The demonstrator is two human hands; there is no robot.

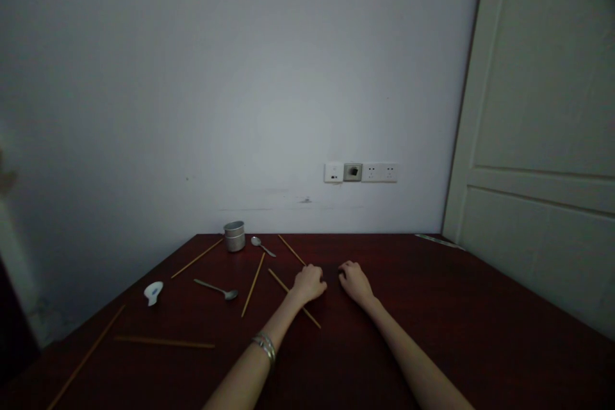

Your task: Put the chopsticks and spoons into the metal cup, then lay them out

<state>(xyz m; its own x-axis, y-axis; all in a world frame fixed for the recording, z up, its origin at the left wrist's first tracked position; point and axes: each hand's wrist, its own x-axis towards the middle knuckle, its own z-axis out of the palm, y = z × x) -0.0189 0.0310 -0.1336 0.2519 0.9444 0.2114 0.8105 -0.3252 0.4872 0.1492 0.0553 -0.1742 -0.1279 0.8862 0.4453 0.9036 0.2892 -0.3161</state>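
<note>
Plainly, upright metal cup point(235, 239), inside hidden; left fingers point(321, 275) half-curled near chopstick point(292, 250), right fingers point(346, 267) likewise, grips unclear.

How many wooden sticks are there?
6 in all: one thin yellow wooden stick beyond the left hand, one under its forearm, one left of that, one beside the silver metal cup, and, at front left, one slanting, one crosswise. Hand or forearm could hide more.
</note>
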